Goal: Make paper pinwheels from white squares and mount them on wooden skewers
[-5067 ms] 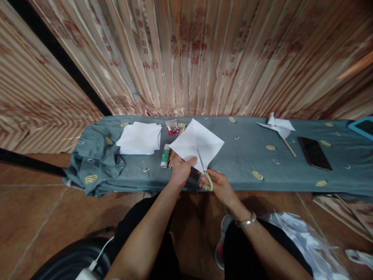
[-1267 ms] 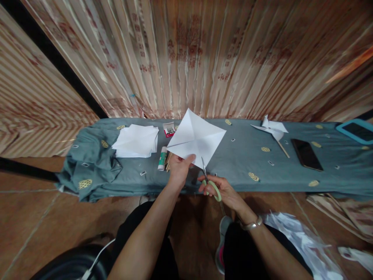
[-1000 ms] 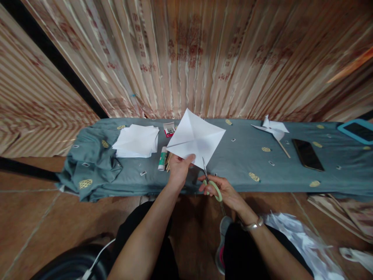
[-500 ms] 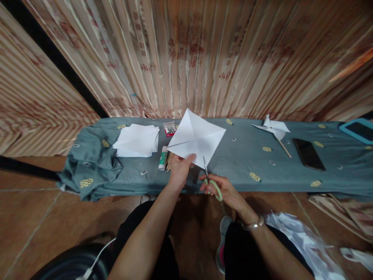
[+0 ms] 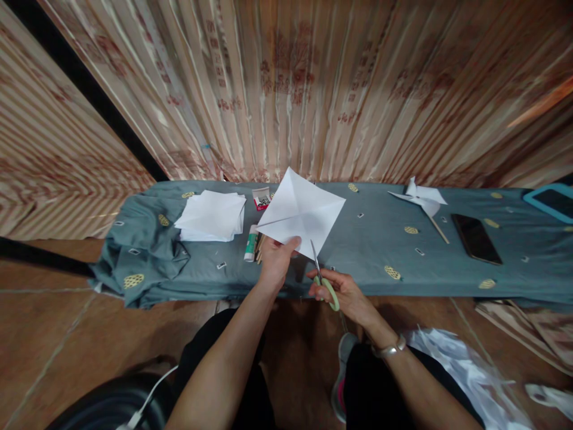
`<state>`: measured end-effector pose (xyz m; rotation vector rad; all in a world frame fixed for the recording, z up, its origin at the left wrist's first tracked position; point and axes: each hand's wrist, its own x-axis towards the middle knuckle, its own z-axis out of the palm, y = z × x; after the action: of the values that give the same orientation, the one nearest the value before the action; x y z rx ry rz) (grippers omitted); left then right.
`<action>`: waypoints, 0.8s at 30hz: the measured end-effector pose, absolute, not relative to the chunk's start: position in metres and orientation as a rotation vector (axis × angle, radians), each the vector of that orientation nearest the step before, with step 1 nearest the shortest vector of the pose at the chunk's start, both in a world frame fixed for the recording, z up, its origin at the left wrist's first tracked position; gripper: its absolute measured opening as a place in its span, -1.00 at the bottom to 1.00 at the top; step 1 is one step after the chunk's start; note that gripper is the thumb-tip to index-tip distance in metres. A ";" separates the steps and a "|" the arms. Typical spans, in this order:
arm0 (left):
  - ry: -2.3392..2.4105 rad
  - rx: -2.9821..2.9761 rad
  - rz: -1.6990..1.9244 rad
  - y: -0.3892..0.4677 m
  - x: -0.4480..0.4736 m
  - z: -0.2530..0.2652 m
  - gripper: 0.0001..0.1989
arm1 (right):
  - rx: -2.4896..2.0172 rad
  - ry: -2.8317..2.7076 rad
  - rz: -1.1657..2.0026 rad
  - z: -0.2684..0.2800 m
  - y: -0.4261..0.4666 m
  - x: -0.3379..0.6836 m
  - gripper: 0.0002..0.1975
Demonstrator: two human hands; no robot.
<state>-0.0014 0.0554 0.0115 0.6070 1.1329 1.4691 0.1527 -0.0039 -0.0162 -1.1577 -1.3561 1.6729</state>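
Observation:
A square of white paper [image 5: 304, 206] with diagonal creases is held up over the bench, one corner toward me. My left hand [image 5: 276, 258] grips its near left edge, thumb on top and fingers beneath. A slit runs inward from the paper's left corner. In my right hand [image 5: 342, 289] is a pair of scissors [image 5: 327, 289] with light green handles. Their blades lie at the paper's near corner, pointing toward its centre. Partly behind my left hand are a glue stick [image 5: 251, 243] and some thin wooden sticks [image 5: 259, 249].
A stack of white paper [image 5: 211, 216] lies at the left, near a small red-and-white box [image 5: 262, 199]. Toward the right are a paper pinwheel [image 5: 419, 197] on a stick, a black phone [image 5: 477, 239] and a blue-framed device [image 5: 550, 203]. A curtain [image 5: 295, 89] hangs behind the cloth-covered bench [image 5: 371, 239].
The scissors' blades look slightly closer together at the paper's near corner. Both hands keep nearly the same place, and the view has shifted very slightly.

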 end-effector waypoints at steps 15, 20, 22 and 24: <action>1.086 0.640 1.477 0.056 -0.004 0.011 -0.65 | -1.215 -1.285 1.674 -0.019 -0.004 0.149 -0.45; 1.096 0.635 1.483 0.056 -0.004 0.011 -0.62 | -1.223 -1.247 1.683 -0.017 -0.004 0.146 -0.47; 1.096 0.631 1.483 0.056 -0.004 0.011 -0.58 | -1.230 -1.255 1.681 -0.016 -0.004 0.146 -0.48; 1.097 0.632 1.479 0.056 -0.005 0.011 -0.56 | -1.243 -1.265 1.682 -0.015 -0.004 0.145 -0.49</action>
<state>-0.0050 0.0558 0.0106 0.6319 1.0975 1.4790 0.1454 -0.0039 -0.0154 -1.2427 -1.2653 1.6823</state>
